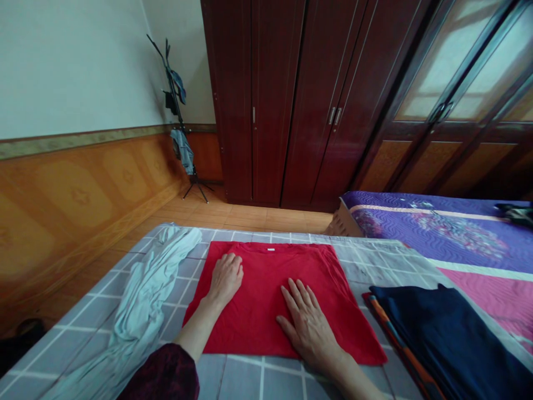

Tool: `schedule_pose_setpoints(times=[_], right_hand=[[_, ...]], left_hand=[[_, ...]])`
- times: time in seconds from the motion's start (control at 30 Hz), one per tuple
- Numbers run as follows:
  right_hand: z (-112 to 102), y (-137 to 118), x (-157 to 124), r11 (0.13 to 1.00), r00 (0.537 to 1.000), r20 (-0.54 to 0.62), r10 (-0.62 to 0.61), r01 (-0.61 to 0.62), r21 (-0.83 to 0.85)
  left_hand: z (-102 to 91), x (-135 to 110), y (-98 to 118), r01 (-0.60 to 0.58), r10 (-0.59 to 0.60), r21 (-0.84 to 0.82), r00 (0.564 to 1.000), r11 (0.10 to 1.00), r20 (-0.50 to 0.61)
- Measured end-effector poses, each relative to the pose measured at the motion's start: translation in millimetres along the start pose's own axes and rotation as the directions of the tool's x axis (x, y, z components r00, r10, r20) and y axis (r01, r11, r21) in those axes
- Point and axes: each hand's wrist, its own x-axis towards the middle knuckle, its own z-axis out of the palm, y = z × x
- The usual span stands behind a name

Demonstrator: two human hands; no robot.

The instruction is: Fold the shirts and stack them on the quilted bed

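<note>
A red folded garment [270,278] lies flat on a grey checked bedsheet [366,266], with a small white label at its far edge. My left hand [225,276] rests on its left part, fingers curled under and knuckles down. My right hand [307,319] lies flat on the garment's near middle, fingers stretched out and spread. Neither hand holds anything.
A crumpled pale blue cloth [145,294] lies left of the garment. A dark navy folded stack [441,333] sits at the right, over an orange-edged piece. A purple quilt [437,228] covers the bed beyond. A dark wardrobe [291,100] and a clothes stand [179,111] are behind.
</note>
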Motion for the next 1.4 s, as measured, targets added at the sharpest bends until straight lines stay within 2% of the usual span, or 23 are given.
schedule_pose_setpoints(times=[0.2, 0.37, 0.43, 0.6, 0.8, 0.97, 1.1, 1.17, 1.3, 1.4], right_hand=[[2.9, 0.7, -0.4, 1.0, 0.999, -0.048, -0.008, 0.008, -0.001], [3.2, 0.1, -0.1, 1.0, 0.998, -0.054, -0.018, 0.018, -0.007], [2.9, 0.0, 0.2, 1.0, 0.998, -0.059, -0.017, 0.017, -0.006], [2.9, 0.4, 0.1, 1.0, 0.999, -0.052, -0.016, 0.015, -0.017], [2.8, 0.4, -1.4, 1.0, 0.998, -0.057, -0.023, 0.022, -0.018], [2.9, 0.0, -0.4, 1.0, 0.998, -0.06, -0.011, 0.011, -0.002], [1.4, -0.2, 0.6, 1.0, 0.999, -0.044, -0.01, 0.01, -0.003], [0.1, -0.3, 0.5, 1.0, 0.999, -0.038, -0.012, 0.012, 0.0], [-0.8, -0.6, -0.2, 1.0, 0.999, -0.049, -0.01, 0.011, 0.014], [1.1, -0.4, -0.5, 1.0, 0.997, -0.071, -0.015, 0.016, 0.016]], left_hand=[[13.3, -1.6, -9.0, -0.005, 0.005, -0.006, 1.0, 1.0, -0.004], [26.5, -1.4, -14.7, 0.05, -0.05, -0.052, 0.999, 0.997, 0.018], [26.2, -1.3, -14.5, 0.051, -0.051, -0.061, 0.999, 0.997, -0.005], [19.2, 0.8, -7.5, -0.106, 0.103, -0.104, 0.994, 0.989, -0.028], [25.9, 6.2, -13.0, -0.06, 0.06, -0.04, 0.998, 0.997, -0.017], [21.3, 5.1, -14.9, -0.014, 0.013, -0.008, 0.993, 1.0, -0.118], [26.2, 3.9, -17.7, -0.047, 0.047, 0.003, 0.999, 0.999, 0.011], [27.8, 5.5, -22.4, -0.011, 0.009, 0.028, 0.999, 1.0, 0.041], [11.5, 6.8, -23.1, 0.08, -0.079, 0.057, 0.997, 0.995, -0.023], [-7.1, -5.6, 2.5, 0.002, -0.001, -0.051, 1.0, 0.999, 0.031]])
